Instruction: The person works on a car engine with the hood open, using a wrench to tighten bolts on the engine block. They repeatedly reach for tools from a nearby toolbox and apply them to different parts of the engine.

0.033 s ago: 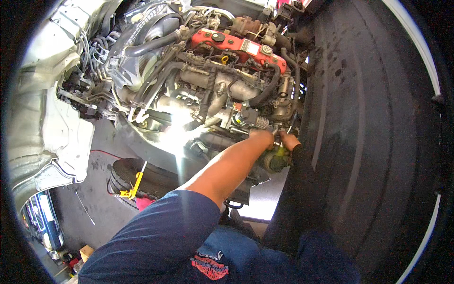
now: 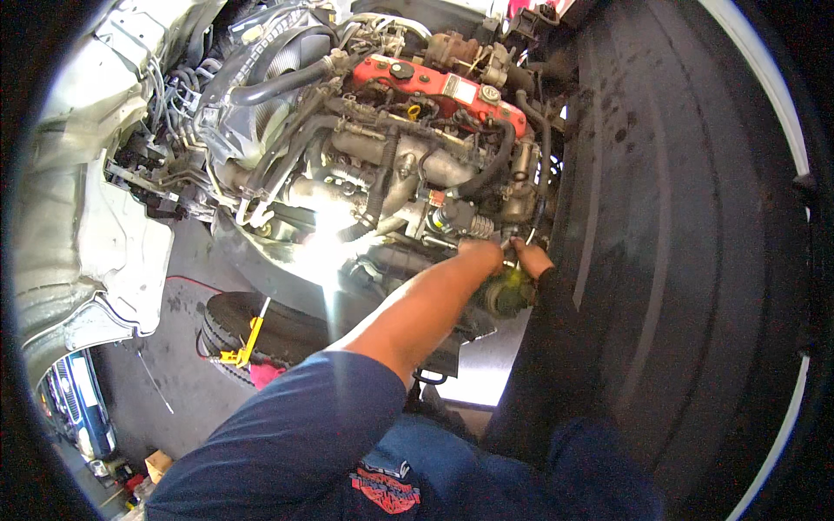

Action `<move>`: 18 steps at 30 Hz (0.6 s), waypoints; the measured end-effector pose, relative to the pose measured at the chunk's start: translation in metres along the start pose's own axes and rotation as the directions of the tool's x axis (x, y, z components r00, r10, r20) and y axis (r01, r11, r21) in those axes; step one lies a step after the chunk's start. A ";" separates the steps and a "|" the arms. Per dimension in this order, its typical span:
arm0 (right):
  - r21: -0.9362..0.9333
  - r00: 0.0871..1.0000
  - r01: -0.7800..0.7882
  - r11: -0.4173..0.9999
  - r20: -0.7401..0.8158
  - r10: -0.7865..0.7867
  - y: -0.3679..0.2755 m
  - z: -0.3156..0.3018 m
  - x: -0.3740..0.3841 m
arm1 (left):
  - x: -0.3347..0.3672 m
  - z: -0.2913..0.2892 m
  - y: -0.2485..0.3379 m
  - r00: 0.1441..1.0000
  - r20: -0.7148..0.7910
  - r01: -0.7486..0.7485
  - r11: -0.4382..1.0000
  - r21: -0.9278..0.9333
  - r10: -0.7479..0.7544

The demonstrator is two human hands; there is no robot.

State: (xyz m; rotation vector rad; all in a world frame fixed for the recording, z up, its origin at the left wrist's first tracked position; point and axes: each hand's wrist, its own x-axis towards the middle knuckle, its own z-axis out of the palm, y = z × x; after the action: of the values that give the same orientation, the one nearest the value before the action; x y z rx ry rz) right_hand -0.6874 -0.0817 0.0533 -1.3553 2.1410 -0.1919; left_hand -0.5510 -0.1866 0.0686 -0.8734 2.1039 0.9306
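An engine with a red valve cover (image 2: pixel 443 87) lies exposed in front of me, full of hoses, pipes and metal castings. My left hand (image 2: pixel 480 254) reaches to its lower right side, below a ribbed dark component (image 2: pixel 465 219). The fingers are curled in around something small that I cannot make out. Right beside it, my right hand (image 2: pixel 533 259) is closed, thumb side up, by a short thin shiny piece (image 2: pixel 531 235) whose kind is unclear. Just under both hands sits a rounded part with a yellow-green patch (image 2: pixel 511 292).
A dark ribbed panel (image 2: pixel 669 217) rises along the right. A bright lamp glare (image 2: pixel 326 243) covers the engine's lower left. On the floor are a tyre (image 2: pixel 234 317) with a yellow tool (image 2: pixel 248 343) over it and a thin rod (image 2: pixel 156 382). Pale bodywork (image 2: pixel 95 234) borders the left.
The thin shiny piece by my right hand has shifted slightly, and the right hand with it. My left hand stays in nearly the same place.
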 end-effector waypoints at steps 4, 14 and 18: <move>0.030 0.934 0.327 0.945 -0.161 -0.318 0.008 0.001 -0.024 | -0.001 0.005 -0.001 0.969 -0.244 0.031 0.999 -0.033 -0.038; 0.087 0.993 -0.117 0.989 0.032 0.115 0.000 -0.009 0.006 | -0.006 -0.003 -0.009 0.982 -0.191 0.023 0.999 0.031 -0.016; -0.128 0.774 0.488 0.863 -0.394 -0.496 0.010 0.020 -0.033 | 0.001 0.002 -0.009 0.975 -0.221 -0.008 0.999 0.045 0.018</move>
State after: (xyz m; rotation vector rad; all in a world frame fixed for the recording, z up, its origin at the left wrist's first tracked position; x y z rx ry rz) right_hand -0.6742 -0.0453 0.0463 -2.0207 2.0522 -0.7328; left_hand -0.5441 -0.1902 0.0634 -0.9803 2.3118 0.8219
